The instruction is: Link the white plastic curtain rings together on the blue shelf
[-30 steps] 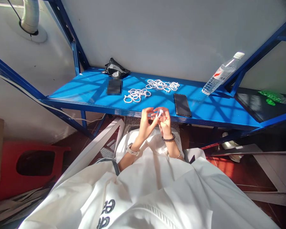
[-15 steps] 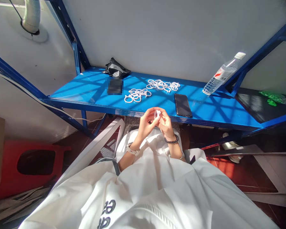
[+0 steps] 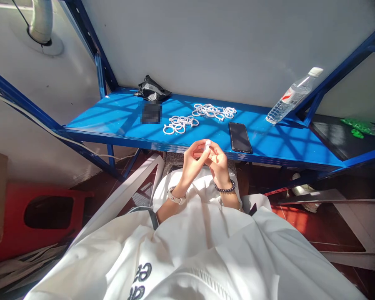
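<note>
Just in front of the blue shelf's near edge, my left hand (image 3: 193, 160) and my right hand (image 3: 218, 162) meet over my lap. Between their fingertips they pinch a small white plastic ring (image 3: 208, 144); the fingers cover much of it. Both hands are closed on it. Beyond them on the shelf lie two loose clusters of similar white rings, a nearer cluster (image 3: 180, 124) at left and a farther cluster (image 3: 211, 111) at right. Each of these rings seems to have a small clip-like tab.
On the blue shelf (image 3: 112, 121) lie a black phone (image 3: 240, 137), a crumpled black bag (image 3: 151, 88) and a blurred dark square (image 3: 151, 113). A water bottle (image 3: 292, 96) leans at the right. Blue metal posts frame both sides; green packaging (image 3: 361, 126) sits far right.
My fingers have shifted slightly and the white ring has turned between them, so less of its loop shows. The clusters on the shelf look the same.
</note>
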A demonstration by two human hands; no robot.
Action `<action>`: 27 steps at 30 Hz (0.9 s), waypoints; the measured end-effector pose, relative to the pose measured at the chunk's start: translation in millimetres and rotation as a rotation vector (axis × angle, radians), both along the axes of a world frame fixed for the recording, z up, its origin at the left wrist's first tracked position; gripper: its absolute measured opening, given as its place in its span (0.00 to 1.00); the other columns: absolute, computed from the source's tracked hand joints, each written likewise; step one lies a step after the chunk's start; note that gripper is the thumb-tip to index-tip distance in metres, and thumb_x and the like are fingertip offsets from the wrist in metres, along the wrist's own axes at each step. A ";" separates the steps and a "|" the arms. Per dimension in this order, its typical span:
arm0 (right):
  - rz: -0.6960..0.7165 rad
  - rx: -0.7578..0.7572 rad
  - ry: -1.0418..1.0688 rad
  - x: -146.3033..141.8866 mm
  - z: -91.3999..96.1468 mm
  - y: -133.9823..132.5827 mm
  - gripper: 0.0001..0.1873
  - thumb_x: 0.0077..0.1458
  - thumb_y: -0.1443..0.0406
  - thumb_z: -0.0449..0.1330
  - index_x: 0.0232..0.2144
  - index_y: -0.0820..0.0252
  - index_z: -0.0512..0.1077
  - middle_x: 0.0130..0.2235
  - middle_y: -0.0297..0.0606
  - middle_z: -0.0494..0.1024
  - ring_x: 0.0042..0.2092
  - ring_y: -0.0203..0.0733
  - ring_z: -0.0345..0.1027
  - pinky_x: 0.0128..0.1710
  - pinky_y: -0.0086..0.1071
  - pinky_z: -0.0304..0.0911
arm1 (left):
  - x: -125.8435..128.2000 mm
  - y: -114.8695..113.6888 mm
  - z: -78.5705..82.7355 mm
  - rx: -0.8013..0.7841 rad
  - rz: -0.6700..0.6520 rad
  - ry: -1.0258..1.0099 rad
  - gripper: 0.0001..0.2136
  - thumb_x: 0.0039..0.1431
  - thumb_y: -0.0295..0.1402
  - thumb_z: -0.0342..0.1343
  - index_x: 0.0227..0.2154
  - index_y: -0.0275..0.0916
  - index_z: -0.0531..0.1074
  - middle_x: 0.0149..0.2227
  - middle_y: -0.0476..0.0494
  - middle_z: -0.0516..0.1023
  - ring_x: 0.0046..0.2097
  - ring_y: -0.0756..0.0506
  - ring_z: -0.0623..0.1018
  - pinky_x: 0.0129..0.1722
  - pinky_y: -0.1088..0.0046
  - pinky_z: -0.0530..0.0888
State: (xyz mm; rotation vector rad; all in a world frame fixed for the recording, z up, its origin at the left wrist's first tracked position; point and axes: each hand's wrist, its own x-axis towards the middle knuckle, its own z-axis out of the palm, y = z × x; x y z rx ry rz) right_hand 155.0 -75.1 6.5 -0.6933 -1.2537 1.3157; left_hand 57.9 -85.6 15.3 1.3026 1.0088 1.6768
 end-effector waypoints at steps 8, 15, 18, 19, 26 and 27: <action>0.009 -0.019 0.011 -1.4 6.4 -5.6 0.32 0.44 0.52 0.71 0.49 0.52 0.68 0.48 0.43 0.78 0.45 0.47 0.77 0.36 0.37 0.77 | 0.2 -4.1 5.4 0.034 0.042 0.044 0.12 0.59 0.42 0.60 0.41 0.41 0.77 0.42 0.45 0.82 0.43 0.45 0.81 0.42 0.71 0.78; -0.006 -0.021 0.002 0.3 3.0 -4.7 0.28 0.46 0.52 0.70 0.47 0.53 0.69 0.45 0.41 0.79 0.43 0.46 0.77 0.29 0.32 0.73 | 2.1 -8.0 7.3 -0.026 -0.011 0.009 0.16 0.58 0.47 0.60 0.41 0.41 0.75 0.40 0.44 0.82 0.37 0.47 0.81 0.27 0.77 0.74; -0.002 -0.019 0.023 2.0 1.4 -3.8 0.27 0.46 0.53 0.70 0.46 0.53 0.69 0.43 0.40 0.79 0.41 0.44 0.77 0.29 0.32 0.73 | 2.6 -8.4 8.9 -0.018 -0.024 -0.003 0.17 0.57 0.49 0.60 0.40 0.41 0.75 0.41 0.43 0.81 0.40 0.46 0.81 0.32 0.75 0.76; 0.000 -0.010 0.029 3.2 1.2 -3.5 0.27 0.45 0.53 0.70 0.46 0.53 0.69 0.43 0.39 0.79 0.40 0.43 0.77 0.29 0.32 0.72 | 2.0 -7.1 8.1 -0.017 -0.039 -0.013 0.18 0.56 0.50 0.60 0.39 0.41 0.74 0.41 0.43 0.81 0.40 0.46 0.80 0.32 0.74 0.76; 0.008 0.033 0.035 12.9 8.6 -5.3 0.25 0.47 0.50 0.68 0.44 0.53 0.69 0.37 0.37 0.78 0.37 0.42 0.75 0.31 0.34 0.71 | 5.7 20.3 -29.6 -0.179 -0.409 -0.221 0.27 0.64 0.56 0.36 0.35 0.42 0.73 0.27 0.45 0.75 0.30 0.45 0.78 0.31 0.65 0.78; 0.014 0.043 0.041 13.0 10.2 -6.3 0.24 0.48 0.50 0.68 0.43 0.52 0.68 0.36 0.36 0.77 0.36 0.42 0.75 0.31 0.34 0.71 | 11.1 21.5 -37.1 -0.183 -0.415 -0.137 0.26 0.64 0.56 0.38 0.30 0.42 0.71 0.25 0.45 0.74 0.30 0.44 0.78 0.30 0.65 0.78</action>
